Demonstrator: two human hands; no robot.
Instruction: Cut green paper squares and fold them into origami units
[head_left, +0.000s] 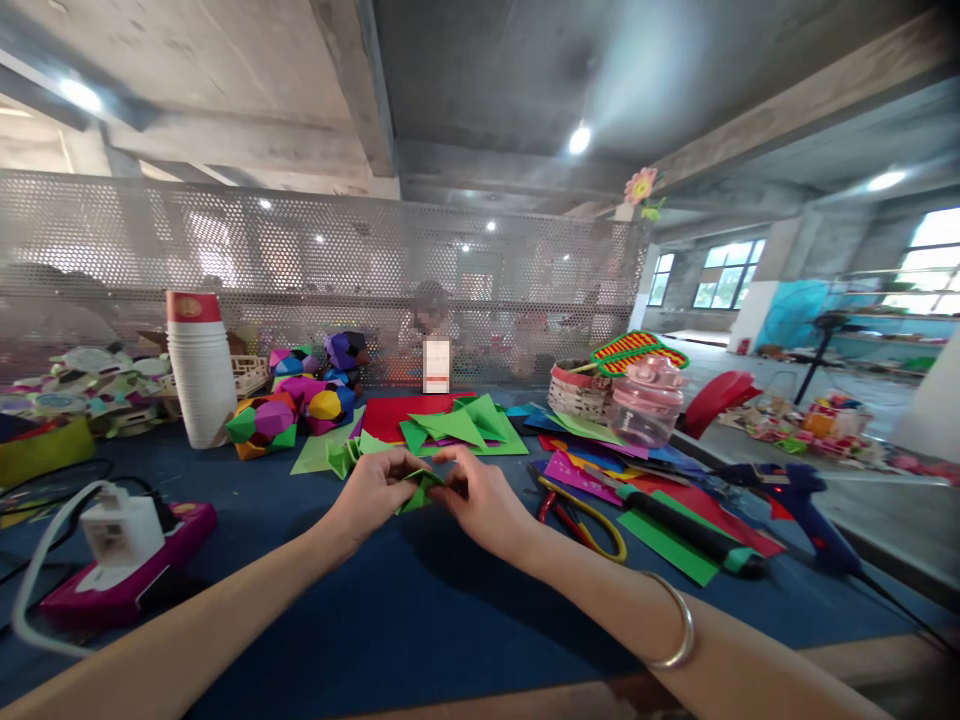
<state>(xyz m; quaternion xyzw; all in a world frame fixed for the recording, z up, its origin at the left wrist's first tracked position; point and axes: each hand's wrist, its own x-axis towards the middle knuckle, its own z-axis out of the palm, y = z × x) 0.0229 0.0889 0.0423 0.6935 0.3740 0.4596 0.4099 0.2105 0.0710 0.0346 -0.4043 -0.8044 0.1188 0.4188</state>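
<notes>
A small piece of folded green paper [421,490] is pinched between both my hands, above the blue tabletop [420,620]. My left hand [379,490] grips its left side with thumb and fingers closed. On the right side, my right hand [480,495] holds it with the fingertips, and a silver bangle [679,625] circles that forearm. Part of the paper is hidden behind the fingers. Just beyond my hands lie several folded green papers [461,425], and a red sheet [390,415] is partly under them.
Scissors [585,520], a black-and-green cutter [690,530] and a blue glue gun [802,500] lie at the right. A pink water bottle [646,405] stands behind. Leftward are stacked paper cups [201,375], colourful paper balls [264,422] and a purple power strip [131,570] with cables.
</notes>
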